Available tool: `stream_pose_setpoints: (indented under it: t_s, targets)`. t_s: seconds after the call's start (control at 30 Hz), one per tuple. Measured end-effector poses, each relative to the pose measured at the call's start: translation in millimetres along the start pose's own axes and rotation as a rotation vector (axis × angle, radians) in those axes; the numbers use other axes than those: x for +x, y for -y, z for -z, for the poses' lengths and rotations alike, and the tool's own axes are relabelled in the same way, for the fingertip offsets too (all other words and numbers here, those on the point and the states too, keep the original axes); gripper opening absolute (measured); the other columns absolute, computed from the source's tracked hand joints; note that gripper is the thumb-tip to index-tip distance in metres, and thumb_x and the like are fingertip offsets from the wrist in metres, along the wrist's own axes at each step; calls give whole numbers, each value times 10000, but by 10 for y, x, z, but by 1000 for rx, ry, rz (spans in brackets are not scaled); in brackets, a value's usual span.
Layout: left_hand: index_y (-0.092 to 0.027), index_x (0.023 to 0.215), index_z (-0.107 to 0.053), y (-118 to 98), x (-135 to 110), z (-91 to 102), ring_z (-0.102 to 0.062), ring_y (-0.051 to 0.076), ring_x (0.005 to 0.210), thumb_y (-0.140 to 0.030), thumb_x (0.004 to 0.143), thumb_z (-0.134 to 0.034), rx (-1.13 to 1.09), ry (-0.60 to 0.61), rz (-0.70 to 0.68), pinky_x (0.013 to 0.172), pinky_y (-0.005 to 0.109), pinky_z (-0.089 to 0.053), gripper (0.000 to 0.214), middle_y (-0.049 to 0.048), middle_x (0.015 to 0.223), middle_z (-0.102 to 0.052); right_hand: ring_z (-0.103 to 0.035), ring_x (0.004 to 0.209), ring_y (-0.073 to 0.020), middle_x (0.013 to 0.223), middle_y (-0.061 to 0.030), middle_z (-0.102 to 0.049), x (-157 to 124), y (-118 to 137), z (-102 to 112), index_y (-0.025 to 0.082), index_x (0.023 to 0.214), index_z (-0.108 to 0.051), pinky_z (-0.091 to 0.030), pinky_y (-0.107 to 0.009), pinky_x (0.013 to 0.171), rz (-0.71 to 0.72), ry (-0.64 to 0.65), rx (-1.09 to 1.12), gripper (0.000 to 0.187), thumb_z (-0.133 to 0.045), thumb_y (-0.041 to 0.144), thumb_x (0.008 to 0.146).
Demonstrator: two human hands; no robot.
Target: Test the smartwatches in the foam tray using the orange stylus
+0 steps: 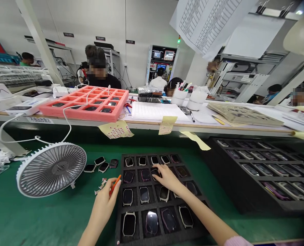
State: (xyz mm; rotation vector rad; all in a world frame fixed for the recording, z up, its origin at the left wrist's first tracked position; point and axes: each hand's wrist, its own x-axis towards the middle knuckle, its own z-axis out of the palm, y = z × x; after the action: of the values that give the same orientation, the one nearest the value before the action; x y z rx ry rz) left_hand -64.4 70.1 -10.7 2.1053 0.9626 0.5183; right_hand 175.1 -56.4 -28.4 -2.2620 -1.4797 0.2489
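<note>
The left hand (104, 202) pinches an orange stick (115, 183) at the black tray's (119, 218) left edge. The right hand (167, 178), fingers open, touches a watch case (155, 173) in its second row. Four loose cases (104, 167) lie on the tabletop beyond that edge; the labels are too small to read.

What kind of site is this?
Likely a smartwatch assembly line: the right hand reaches into a black foam tray of watch bodies, the left hand holds an orange tool, a second tray sits alongside, and co-workers sit at benches behind.

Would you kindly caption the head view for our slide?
Right hand reaches into a black foam tray of smartwatch cases; left hand pinches an orange stick near a white fan.
</note>
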Motion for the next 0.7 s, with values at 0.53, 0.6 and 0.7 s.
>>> stream_pose_setpoints:
  t_s: [0.53, 0.6, 0.7]
  targets:
    - [-158, 829, -567, -634, -33, -382, -263, 89, 482, -454, 912, -364, -519, 408, -119, 462, 212, -215, 369, -72, 535, -311, -427, 382, -57, 603, 57, -535, -204, 656, 149, 223, 942, -535, -264, -171, 355, -153, 44, 1651, 205, -613, 362, 812]
    - [-155, 787, -561, -631, -46, -393, -246, 84, 471, -461, 906, -370, -530, 405, -117, 454, 212, -203, 380, -76, 520, -302, -373, 341, -37, 569, 75, -514, -201, 709, 143, 217, 865, -516, -241, -162, 336, -151, 37, 1696, 184, -627, 353, 807]
    - [-149, 769, -576, -605, -56, -401, -247, 82, 466, -468, 901, -377, -532, 391, -123, 459, 214, -202, 398, -76, 508, -301, -350, 313, -32, 516, 92, -484, -190, 735, 132, 214, 811, -489, -235, -157, 322, -136, 30, 1692, 203, -619, 369, 817]
